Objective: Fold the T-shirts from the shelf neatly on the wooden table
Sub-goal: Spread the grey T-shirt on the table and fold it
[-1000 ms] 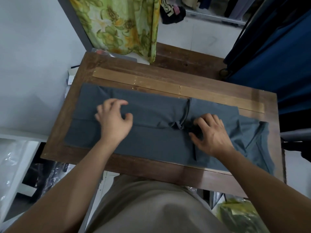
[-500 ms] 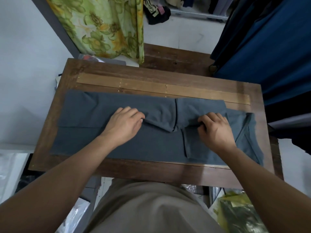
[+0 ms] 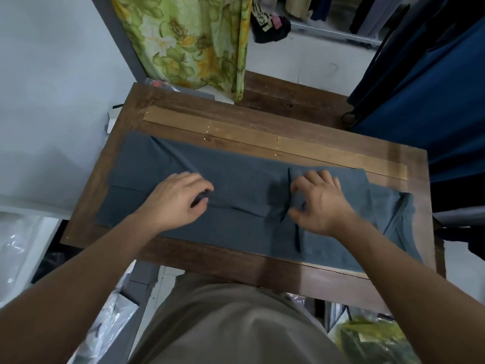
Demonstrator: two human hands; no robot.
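Note:
A dark grey T-shirt [image 3: 249, 185] lies lengthwise across the wooden table [image 3: 236, 119], its long sides folded in, the neck end toward the right edge. My left hand [image 3: 178, 200] sits on the shirt's left half, with fingers and thumb pinching the edge of the folded-over layer. My right hand [image 3: 320, 203] is on the right half, its fingers curled over the folded sleeve and its thumb pinching a ridge of cloth there. Both forearms reach in from the near edge.
A lighter wood strip [image 3: 262, 140] runs along the table behind the shirt. A green floral curtain [image 3: 189, 43] hangs at the back left, with dark blue cloth [image 3: 420, 101] at the right. Plastic bags [image 3: 15, 245] lie low on the left, and a yellow-green bag [image 3: 372, 342] on the right.
The bunched sleeve between my hands has been laid flatter onto the shirt. My right hand moved left onto the sleeve's fold, and my left hand slid along the folded layer's edge.

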